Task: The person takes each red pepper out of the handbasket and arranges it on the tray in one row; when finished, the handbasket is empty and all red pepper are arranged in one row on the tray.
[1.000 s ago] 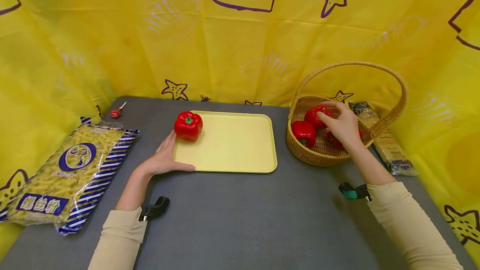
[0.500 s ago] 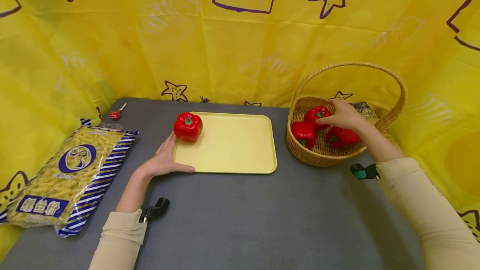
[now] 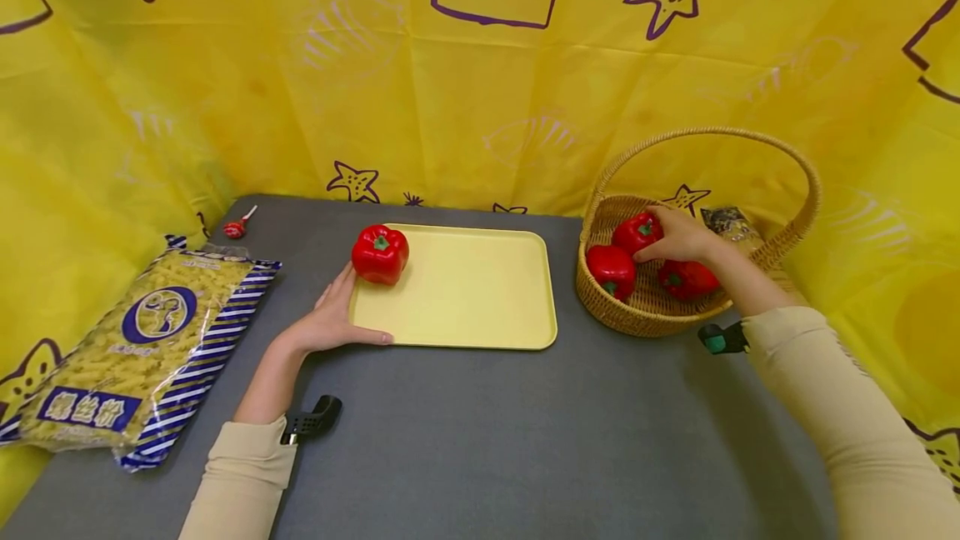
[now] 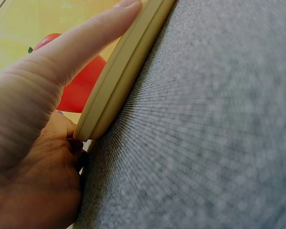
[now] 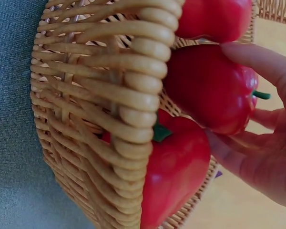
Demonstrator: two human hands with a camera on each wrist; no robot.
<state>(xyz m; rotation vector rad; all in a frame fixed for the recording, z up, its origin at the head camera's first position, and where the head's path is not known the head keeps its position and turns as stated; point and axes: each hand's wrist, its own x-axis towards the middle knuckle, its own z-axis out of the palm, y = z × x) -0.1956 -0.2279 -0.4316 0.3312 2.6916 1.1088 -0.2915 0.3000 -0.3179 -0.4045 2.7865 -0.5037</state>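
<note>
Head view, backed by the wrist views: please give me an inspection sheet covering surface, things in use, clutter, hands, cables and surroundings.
Surface: grey table, shaded at the right.
Things in use: yellow tray bearing one red pepper toward its far left corner; wicker basket holding three more red peppers, handle up.
Clutter: pasta bag and lollipop on the left; packet behind the basket's right side, partly hidden.
Left hand: around the tray's near left corner, thumb along the near edge.
Right hand: reaching into the basket, gripping the rearmost pepper.
Cables: nothing seen.
Surroundings: yellow patterned cloth behind and at both sides.

Head view looks down, wrist views close, seemingly sideways, right sharing basket (image 3: 637, 321).
</note>
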